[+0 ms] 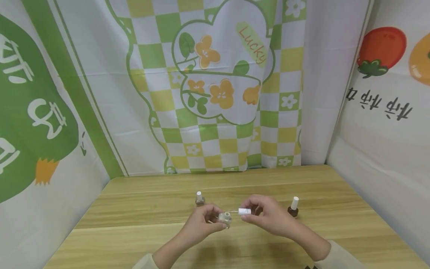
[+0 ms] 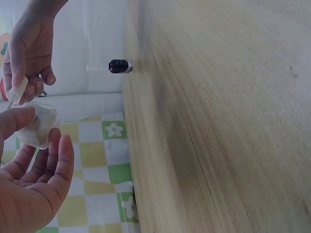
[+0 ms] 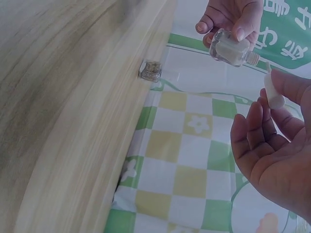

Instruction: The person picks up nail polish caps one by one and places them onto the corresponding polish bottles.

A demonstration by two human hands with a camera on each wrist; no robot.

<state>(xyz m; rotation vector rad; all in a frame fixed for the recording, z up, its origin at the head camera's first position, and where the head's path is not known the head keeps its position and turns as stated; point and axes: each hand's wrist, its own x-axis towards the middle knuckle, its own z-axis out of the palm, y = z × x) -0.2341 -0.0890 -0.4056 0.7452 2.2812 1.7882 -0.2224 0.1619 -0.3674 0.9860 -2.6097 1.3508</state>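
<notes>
My left hand [image 1: 201, 225] grips a clear glass nail polish bottle [image 3: 231, 49] with pale contents, tilted so its open neck points toward the right hand. Between thumb and fingers, my right hand [image 1: 268, 216] pinches the white brush cap [image 1: 244, 211]. The thin brush stem [image 1: 232, 212] reaches from the cap to the bottle's mouth, its tip right at the neck in the right wrist view. Both hands are raised above the wooden table [image 1: 141, 239]. In the left wrist view the left thumb partly covers the bottle [image 2: 40, 125].
Behind the left hand stands a capped bottle with glittery contents [image 1: 200, 200]. A dark brown polish bottle with a white cap [image 1: 293, 207] is upright just beyond the right forearm. A checkered curtain [image 1: 215, 142] hangs at the table's back edge, with printed cloth walls on both sides.
</notes>
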